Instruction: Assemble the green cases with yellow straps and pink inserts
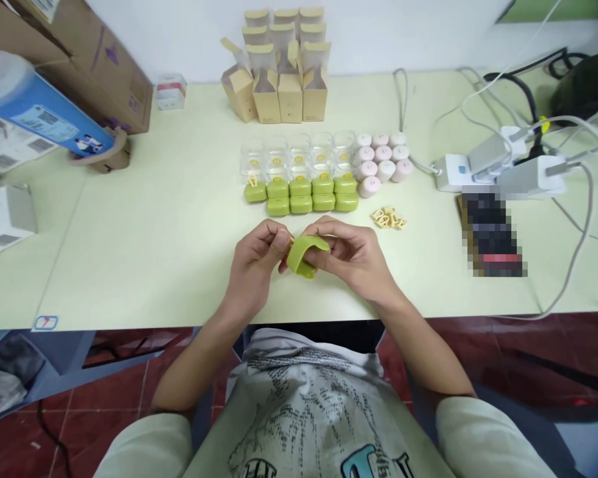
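Observation:
My right hand (351,255) grips a hollow green plastic cover (296,257), its open side turned toward the right and its thumb inside. At the cover's left edge, my left hand (264,255) pinches with thumb and fingertips. A bit of a small yellow loop piece shows between those fingers, mostly hidden. Just beyond my hands sit two rows of similar green covers (300,204). The leftmost one in the back row has a yellow loop (252,180) standing on it. To the right of my hands lies a small pile of yellow loop pieces (389,218).
Clear plastic cases (299,149) stand behind the green covers, beside several pale pink and white cylinders (380,154). Open cardboard boxes (290,96) line the wall. At right are a power strip (451,174), cables and a pixelated phone-like object (493,232); at left, a blue cylinder (54,109).

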Tool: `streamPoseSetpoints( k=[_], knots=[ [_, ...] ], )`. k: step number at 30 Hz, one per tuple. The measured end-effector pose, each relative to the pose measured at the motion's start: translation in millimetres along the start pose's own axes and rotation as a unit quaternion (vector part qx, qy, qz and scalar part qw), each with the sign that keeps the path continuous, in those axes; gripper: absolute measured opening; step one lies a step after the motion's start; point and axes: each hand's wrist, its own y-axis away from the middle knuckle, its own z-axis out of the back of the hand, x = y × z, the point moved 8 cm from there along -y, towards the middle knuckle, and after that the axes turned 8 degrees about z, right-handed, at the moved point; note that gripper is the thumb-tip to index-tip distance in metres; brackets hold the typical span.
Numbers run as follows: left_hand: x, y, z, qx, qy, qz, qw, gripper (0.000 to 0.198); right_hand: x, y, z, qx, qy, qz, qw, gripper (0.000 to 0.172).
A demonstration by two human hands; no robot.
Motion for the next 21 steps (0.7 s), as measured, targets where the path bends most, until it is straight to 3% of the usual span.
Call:
streamPoseSetpoints(
  k=[4,7,11,15,19,21],
  knots=[
    [6.1,-2.4,1.6,0.001,-0.001,0.014,1.000,0.056,-4.1,-0.3,3.0,-0.019,0.010,-0.001,1.000,0.030],
    [12.7,-4.7,2.5,0.033,-0.038,0.015,0.999,0.049,-5.3,0.0,7.2,-0.034,0.039,-0.009,0.999,0.028],
    [11.8,-4.1,2.2,0.092,-0.082,-0.022,0.992,0.040,6.3,1.3,16.2,-0.070,0.155,0.052,0.984,0.022],
    [0.3,0.5,-4.0,0.136,-0.116,-0.069,0.981,0.043,13.8,4.6,16.0,-0.076,0.253,0.109,0.958,0.018],
    [-14.9,2.1,5.8,0.100,-0.225,-0.108,0.963,0.036,13.6,6.0,8.5,-0.028,0.318,0.144,0.937,0.033],
    [-26.8,0.5,26.5,0.029,-0.293,-0.144,0.945,0.035,14.4,6.2,8.5,-0.026,0.346,0.155,0.925,0.038]
  ],
)
